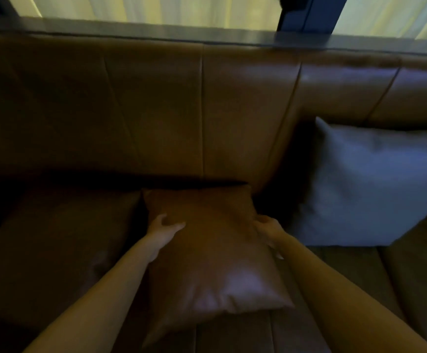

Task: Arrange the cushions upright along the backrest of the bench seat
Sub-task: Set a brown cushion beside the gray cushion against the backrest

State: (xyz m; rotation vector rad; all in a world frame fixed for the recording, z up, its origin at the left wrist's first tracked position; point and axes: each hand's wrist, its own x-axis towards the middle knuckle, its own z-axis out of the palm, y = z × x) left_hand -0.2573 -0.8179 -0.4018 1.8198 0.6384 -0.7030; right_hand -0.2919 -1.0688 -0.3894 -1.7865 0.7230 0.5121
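Observation:
A brown leather cushion (212, 258) lies flat on the bench seat (54, 238), its far edge close to the foot of the brown leather backrest (156, 110). My left hand (162, 229) grips the cushion's left side near the far corner. On the right edge, my right hand (268, 231) holds it too. A grey-blue fabric cushion (370, 184) stands leaning against the backrest to the right, a small gap away from the brown one.
A dark ledge (207, 34) runs along the top of the backrest, with pale curtains (156, 8) and a dark window post (306, 14) behind it. The seat stretches on to the left and right.

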